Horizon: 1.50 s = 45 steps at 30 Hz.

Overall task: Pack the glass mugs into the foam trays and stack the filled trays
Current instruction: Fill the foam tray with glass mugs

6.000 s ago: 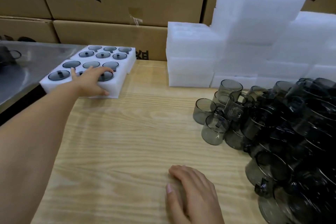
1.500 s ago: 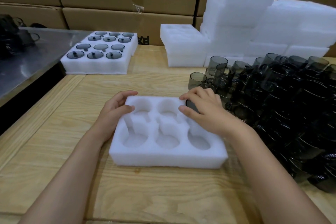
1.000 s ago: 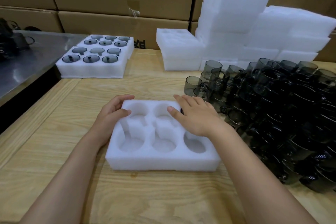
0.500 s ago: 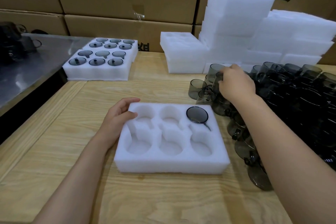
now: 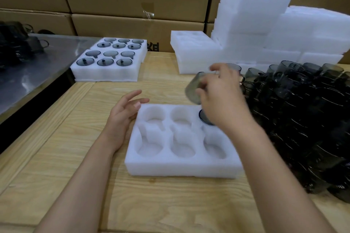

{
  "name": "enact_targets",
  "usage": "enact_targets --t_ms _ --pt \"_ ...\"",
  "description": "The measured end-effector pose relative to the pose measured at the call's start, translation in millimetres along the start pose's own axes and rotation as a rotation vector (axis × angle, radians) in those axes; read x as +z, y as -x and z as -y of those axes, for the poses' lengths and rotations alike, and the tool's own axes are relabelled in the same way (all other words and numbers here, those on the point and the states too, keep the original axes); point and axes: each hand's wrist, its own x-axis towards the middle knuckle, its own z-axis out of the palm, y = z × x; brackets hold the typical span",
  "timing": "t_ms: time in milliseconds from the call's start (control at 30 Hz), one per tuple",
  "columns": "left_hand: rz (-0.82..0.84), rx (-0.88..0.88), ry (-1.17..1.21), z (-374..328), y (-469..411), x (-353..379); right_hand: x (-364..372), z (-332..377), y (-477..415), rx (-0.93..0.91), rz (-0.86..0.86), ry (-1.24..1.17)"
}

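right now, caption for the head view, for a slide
Right hand holds a mug above the foam tray, left hand open beside it.

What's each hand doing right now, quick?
Left hand: open, beside the tray.
Right hand: holding a mug.

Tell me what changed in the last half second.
The right hand came back from the mug pile gripping a glass mug, now tilted above the foam tray. The left hand spread its fingers at the tray's corner. The first mug stays in its far right pocket; the filled trays are unmoved.
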Motion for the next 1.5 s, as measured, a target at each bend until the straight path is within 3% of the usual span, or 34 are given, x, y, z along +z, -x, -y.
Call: enact_targets --t_ms 100,233,533,667,967,1133,1233,1500 --pt "0.126 0.062 -0.036 0.5 2.7 2.8 13.8 42.8 15.8 -0.077 0.124 -0.204" --pt "0.250 0.099 -0.111 -0.3 5.5 3.9 38.2 61.4 18.1 -0.074 0.216 -0.259" --pt "0.248 -0.001 -0.070 -0.3 5.9 2.3 41.0 44.0 23.6 -0.126 0.289 -0.508" --pt "0.297 -0.046 -0.081 -2.5 7.9 4.3 39.3 28.8 23.4 -0.034 0.288 -0.613" --pt "0.255 -0.054 -0.175 -5.0 8.9 6.8 33.8 21.7 16.4 0.084 0.205 -0.569" --pt "0.251 -0.058 -0.163 1.6 3.8 3.8 11.6 -11.2 -3.0 0.226 0.297 -0.578" --pt "0.236 -0.056 -0.154 3.2 3.0 3.9 13.8 -20.4 -5.9 0.224 0.358 -0.529" --pt "0.230 -0.063 -0.127 2.9 3.1 4.7 26.8 -18.1 -7.3 0.174 0.320 -0.418"
